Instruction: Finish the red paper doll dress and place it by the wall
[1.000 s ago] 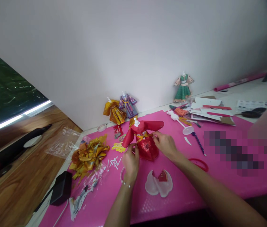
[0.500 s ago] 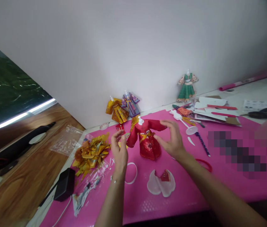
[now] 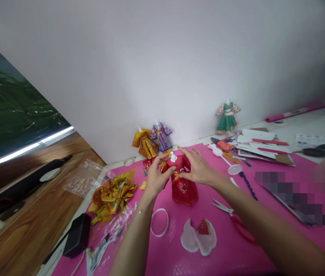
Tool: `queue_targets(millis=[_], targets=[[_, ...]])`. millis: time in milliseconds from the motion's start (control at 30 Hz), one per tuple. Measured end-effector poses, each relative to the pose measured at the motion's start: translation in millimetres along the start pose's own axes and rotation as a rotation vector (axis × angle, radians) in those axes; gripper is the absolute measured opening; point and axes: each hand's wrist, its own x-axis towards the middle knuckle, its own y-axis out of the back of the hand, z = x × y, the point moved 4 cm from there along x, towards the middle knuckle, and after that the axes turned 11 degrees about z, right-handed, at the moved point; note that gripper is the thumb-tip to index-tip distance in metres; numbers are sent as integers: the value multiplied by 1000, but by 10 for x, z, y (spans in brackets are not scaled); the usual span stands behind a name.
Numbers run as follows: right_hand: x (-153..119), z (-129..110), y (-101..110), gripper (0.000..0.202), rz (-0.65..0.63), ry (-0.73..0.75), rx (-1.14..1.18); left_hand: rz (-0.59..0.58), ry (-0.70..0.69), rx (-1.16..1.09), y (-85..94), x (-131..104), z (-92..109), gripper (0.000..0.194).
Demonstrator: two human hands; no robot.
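A small red doll dress (image 3: 184, 189) with a gold bow at its waist stands on a white mini mannequin, whose neck knob (image 3: 173, 157) pokes out on top. My left hand (image 3: 159, 175) grips the dress at its left shoulder, thumb across the front of the chest. On the other side my right hand (image 3: 198, 165) pinches the right shoulder and sleeve, its thumb near the bow. Both sleeves are mostly hidden by my fingers. Closer to me lies a translucent white piece with a red patch (image 3: 199, 235), and a thin white ring (image 3: 160, 222) sits beside my left forearm.
Red-handled scissors (image 3: 225, 209) lie partly under my right forearm. Gold fabric scraps (image 3: 112, 193) and a black box (image 3: 77, 234) are at the left. Yellow, purple (image 3: 161, 136) and green (image 3: 228, 118) doll outfits stand by the wall. Papers (image 3: 261, 142) are stacked at the right.
My hands have come inward from either side of the red dress and closed on its shoulders. The spread sleeves are now covered. More of the scissors shows.
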Motion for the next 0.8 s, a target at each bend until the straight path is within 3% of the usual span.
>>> queue_targets(millis=[267,467,633,800], targets=[[-15,0,-21,81,14,4,101,-13,7,8,-8,29,27,39],[25,76,23,60,24,-88,262,7,34,30,7,62,87,21],[86,68,36,44,-5,-137,370,28,37,39,3,75,86,19],[92,46,49,40,-17,-168,413,44,23,39,-4,69,65,17]])
